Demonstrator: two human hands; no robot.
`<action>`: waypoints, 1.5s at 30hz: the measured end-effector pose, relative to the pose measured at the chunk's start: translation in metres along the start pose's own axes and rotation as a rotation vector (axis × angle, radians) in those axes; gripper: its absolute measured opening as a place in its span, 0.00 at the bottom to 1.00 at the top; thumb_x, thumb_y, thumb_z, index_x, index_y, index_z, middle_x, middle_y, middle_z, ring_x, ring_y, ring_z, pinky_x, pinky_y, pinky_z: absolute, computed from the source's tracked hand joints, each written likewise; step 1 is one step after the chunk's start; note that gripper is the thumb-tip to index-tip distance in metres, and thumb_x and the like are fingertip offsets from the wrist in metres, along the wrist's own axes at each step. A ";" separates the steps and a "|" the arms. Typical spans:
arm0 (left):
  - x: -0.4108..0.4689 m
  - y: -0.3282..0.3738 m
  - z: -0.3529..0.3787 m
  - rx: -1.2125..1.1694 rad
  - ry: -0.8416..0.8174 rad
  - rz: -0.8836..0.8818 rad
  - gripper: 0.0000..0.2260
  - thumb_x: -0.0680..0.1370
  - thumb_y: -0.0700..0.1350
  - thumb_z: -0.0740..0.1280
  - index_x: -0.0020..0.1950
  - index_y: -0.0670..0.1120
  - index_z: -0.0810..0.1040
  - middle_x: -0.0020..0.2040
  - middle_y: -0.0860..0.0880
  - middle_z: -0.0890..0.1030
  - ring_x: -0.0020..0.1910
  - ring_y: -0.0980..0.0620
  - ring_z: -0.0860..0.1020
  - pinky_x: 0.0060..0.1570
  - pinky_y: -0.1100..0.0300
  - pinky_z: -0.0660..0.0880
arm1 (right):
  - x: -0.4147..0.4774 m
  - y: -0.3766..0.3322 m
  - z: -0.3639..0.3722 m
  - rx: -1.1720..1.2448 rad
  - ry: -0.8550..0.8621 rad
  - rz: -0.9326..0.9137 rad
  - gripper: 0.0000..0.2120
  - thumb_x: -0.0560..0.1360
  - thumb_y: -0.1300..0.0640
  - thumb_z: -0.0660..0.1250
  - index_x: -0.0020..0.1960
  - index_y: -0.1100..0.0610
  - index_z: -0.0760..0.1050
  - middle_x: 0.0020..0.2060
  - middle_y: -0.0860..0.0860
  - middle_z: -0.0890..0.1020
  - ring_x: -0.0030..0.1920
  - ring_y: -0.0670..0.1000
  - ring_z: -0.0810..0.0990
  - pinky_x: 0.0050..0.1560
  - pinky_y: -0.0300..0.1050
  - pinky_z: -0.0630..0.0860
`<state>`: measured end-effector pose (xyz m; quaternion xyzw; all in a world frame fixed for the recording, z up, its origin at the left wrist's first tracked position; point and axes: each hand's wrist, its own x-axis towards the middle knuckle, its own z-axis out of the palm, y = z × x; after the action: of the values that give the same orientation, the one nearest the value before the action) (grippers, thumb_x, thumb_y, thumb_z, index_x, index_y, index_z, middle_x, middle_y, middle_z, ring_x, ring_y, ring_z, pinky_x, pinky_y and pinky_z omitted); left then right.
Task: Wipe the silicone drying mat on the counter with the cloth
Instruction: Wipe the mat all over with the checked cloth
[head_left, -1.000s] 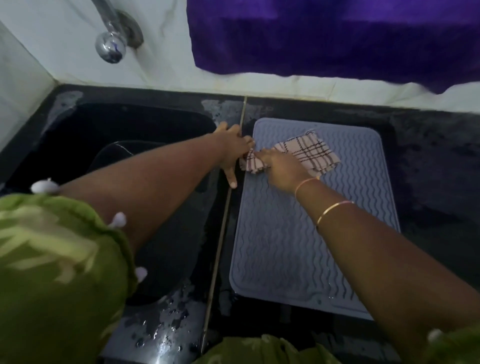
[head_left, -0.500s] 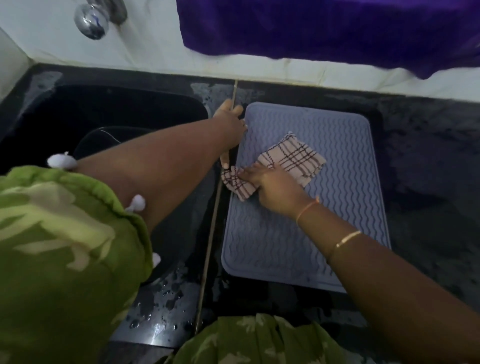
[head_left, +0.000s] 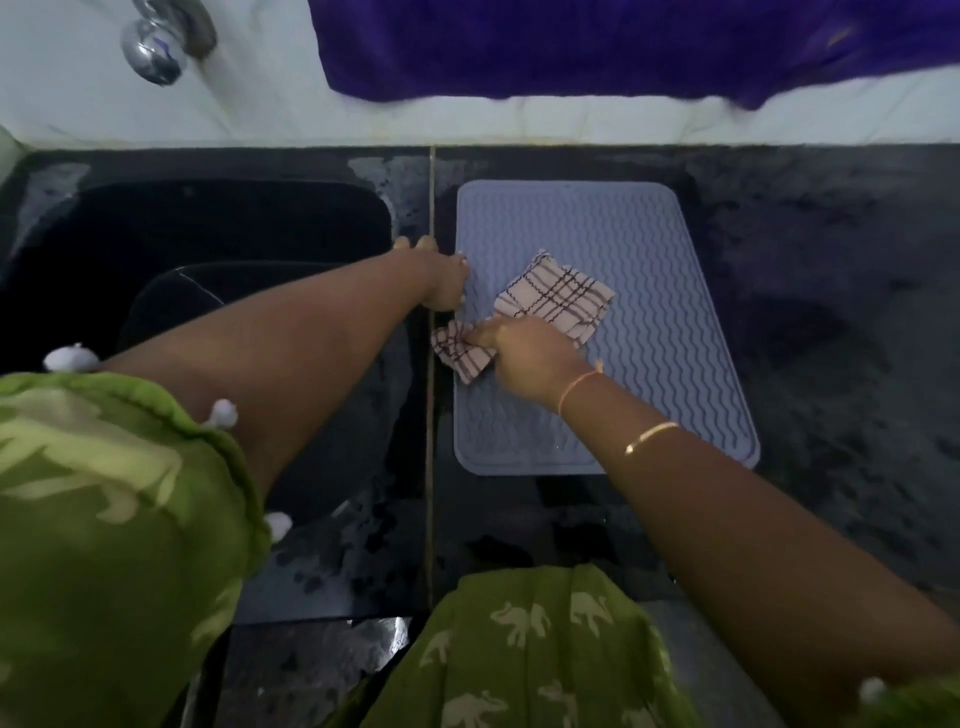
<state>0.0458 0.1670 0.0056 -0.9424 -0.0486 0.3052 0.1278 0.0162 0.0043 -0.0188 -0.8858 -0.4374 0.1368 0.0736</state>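
Observation:
A grey silicone drying mat (head_left: 649, 260) with wavy ridges lies flat on the black counter (head_left: 831, 312), right of the sink. A beige checked cloth (head_left: 558, 293) rests crumpled on the mat's left half, one corner hanging over the mat's left edge. My right hand (head_left: 524, 356) presses down on the cloth with fingers pointing left. My left hand (head_left: 441, 280) holds the mat's left edge, its fingers curled over the rim.
A black sink (head_left: 218, 244) with a dark vessel inside lies to the left. A chrome tap (head_left: 156, 47) juts from the white wall. A purple cloth (head_left: 597, 47) hangs behind the mat. Water drops wet the counter's front edge.
My right hand has dragged the cloth down the mat's left side, toward me. My left hand has stayed at the mat's left edge. The camera view has shifted a little.

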 end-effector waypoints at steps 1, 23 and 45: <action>0.000 0.001 0.001 -0.013 0.005 -0.003 0.30 0.81 0.56 0.55 0.79 0.48 0.48 0.78 0.44 0.54 0.75 0.41 0.51 0.72 0.40 0.50 | -0.013 -0.007 0.003 -0.001 -0.001 0.001 0.26 0.73 0.66 0.61 0.70 0.52 0.69 0.64 0.55 0.77 0.60 0.58 0.76 0.60 0.51 0.74; -0.032 0.039 0.034 -0.280 0.083 -0.151 0.28 0.81 0.54 0.57 0.78 0.53 0.51 0.79 0.47 0.50 0.76 0.41 0.48 0.71 0.37 0.49 | -0.110 -0.003 0.039 -0.092 0.084 -0.383 0.28 0.70 0.69 0.60 0.69 0.54 0.71 0.68 0.53 0.74 0.69 0.53 0.71 0.65 0.51 0.66; -0.041 0.028 0.019 -0.191 0.044 -0.061 0.27 0.80 0.59 0.58 0.77 0.56 0.56 0.78 0.51 0.54 0.74 0.40 0.55 0.69 0.37 0.54 | -0.069 0.053 0.008 -0.033 -0.026 -0.464 0.24 0.71 0.70 0.60 0.64 0.55 0.77 0.66 0.55 0.76 0.68 0.58 0.72 0.68 0.56 0.68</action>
<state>0.0023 0.1368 0.0061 -0.9549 -0.1035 0.2742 0.0477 0.0142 -0.0825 -0.0274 -0.7608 -0.6323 0.1204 0.0829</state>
